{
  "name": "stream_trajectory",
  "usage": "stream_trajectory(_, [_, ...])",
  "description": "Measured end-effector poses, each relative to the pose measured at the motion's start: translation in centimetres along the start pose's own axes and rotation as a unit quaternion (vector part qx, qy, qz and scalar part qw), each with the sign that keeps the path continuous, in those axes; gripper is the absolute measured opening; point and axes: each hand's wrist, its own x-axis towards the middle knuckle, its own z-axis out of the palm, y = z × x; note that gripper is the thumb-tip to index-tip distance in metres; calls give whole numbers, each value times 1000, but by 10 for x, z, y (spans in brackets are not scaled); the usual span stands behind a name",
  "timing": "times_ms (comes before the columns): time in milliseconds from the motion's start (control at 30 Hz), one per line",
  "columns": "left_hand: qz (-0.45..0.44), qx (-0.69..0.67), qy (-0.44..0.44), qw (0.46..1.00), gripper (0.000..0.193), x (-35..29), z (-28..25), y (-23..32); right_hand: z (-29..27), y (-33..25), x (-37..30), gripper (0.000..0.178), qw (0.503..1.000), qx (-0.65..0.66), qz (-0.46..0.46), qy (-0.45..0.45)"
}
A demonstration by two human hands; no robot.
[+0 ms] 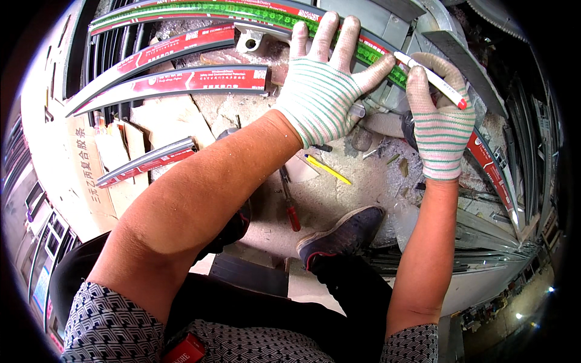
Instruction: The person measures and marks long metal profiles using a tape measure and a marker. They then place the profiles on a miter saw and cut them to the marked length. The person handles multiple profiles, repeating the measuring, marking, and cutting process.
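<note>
A long profile with red-and-white film (pixel 175 13) curves across the top, with a green band of printed digits along it. Over it lies my left hand (pixel 324 91), in a white glove with green stripes, its fingers spread flat and pressing on the strip. To its right, my gloved right hand (pixel 442 127) is closed around a white marker (pixel 433 81) with a red end. The marker's other end points at the strip close to my left thumb. Whether it touches cannot be made out.
Shorter red-filmed profile pieces (pixel 200 78) lie at the left, above cardboard (pixel 91 163). A yellow pen (pixel 327 169) and a red-handled screwdriver (pixel 293 215) are on the floor near my shoe (pixel 342 233). Dark profiles (pixel 526 133) stand bundled at the right; grey machine parts (pixel 387 27) sit at the top.
</note>
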Motion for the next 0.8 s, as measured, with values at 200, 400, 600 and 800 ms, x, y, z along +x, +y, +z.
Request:
stream_trajectory(200, [-6,-7,5,1000,92,1,1,1,-1,1,0,19,1000,-5,-11,-1])
stream_trajectory(400, [-6,-7,6,1000,91,1,1,1,0,-1,0,19,1000,9,0,-4])
stream_trajectory(600, [-5,-9,1,1000,91,1,-1,2,-2,-1,1,20,999,15,-34,4])
stream_trajectory(800, [1,-13,-3,1000,92,0,-3,0,-9,-14,-14,23,998,-1,-30,54])
